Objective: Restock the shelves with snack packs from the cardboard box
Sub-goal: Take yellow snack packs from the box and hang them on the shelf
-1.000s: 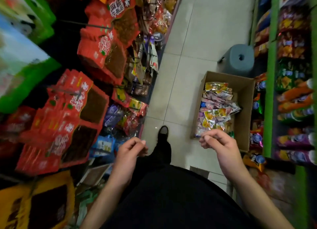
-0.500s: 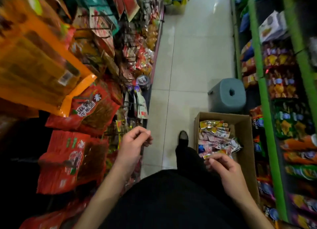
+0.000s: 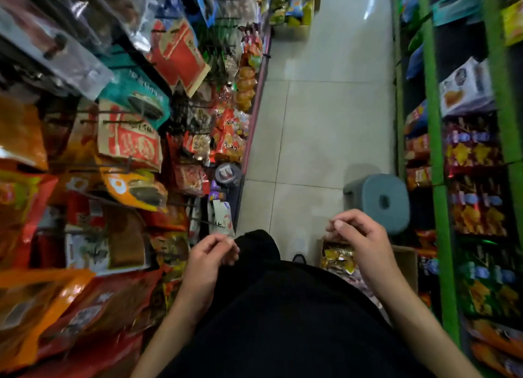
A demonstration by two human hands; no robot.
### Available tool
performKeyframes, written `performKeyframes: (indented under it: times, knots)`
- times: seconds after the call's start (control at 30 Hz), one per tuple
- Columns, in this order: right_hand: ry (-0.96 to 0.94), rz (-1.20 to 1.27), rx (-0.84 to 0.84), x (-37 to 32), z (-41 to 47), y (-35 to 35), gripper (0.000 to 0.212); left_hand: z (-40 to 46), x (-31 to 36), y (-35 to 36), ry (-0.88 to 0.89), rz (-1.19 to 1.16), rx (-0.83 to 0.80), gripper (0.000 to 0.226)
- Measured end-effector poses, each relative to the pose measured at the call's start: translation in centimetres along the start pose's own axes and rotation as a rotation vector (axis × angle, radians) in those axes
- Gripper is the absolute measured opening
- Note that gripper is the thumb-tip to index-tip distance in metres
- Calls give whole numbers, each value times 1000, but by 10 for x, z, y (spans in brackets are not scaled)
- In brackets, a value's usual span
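While both the left hand point(image 3: 208, 254) and right hand point(image 3: 358, 237) are held loosely curled and empty, the brown cardboard box point(image 3: 406, 261) of foil snack packs point(image 3: 338, 257) is largely hidden beneath the right wrist, on the tiled floor at the foot of the green metal shelves point(image 3: 437, 157). A blind reach could be misjudged, and packs crushed.

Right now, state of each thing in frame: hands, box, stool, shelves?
left hand: fingers loosely curled, holds nothing.
right hand: fingers loosely curled, holds nothing, raised above the box.
cardboard box: open on the floor, partly hidden by the right arm.
snack packs: in the box, not yet shelved.
stool: upright on the floor, beyond the box.
green shelves: stocked with packs.
peg racks: hung with packs.
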State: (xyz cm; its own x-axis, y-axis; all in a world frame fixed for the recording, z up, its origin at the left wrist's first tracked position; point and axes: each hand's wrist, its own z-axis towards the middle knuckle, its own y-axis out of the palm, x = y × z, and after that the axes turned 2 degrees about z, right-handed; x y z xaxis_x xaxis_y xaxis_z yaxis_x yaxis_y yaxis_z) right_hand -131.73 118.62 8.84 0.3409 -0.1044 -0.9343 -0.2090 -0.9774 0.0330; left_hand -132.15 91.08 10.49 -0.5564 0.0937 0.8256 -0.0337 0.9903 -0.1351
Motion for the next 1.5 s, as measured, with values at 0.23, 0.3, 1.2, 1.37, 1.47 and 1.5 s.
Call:
performKeyframes:
  times: [0.23,0.3,1.2,1.37,1.47,1.5]
  knots:
    - [55,15,175,-18,106,-30,31,133,78,72,18,112,-167,42]
    - [71,32,249,-25,138,-37,28,177,105,95,37,155,-237,40]
    - [99,584,1451,-29,162,-135,21,266,232,509,198,918,-1389,28]
    - [177,742,1645,-6,144,-124,24,236,180,546,162,1207,-1623,28]
    - [229,822,1782,19,139,-112,28,223,127,565,109,1394,-1733,29]
    - [241,873,1845,29,139,-108,29,218,104,569,104,1457,-1767,28]
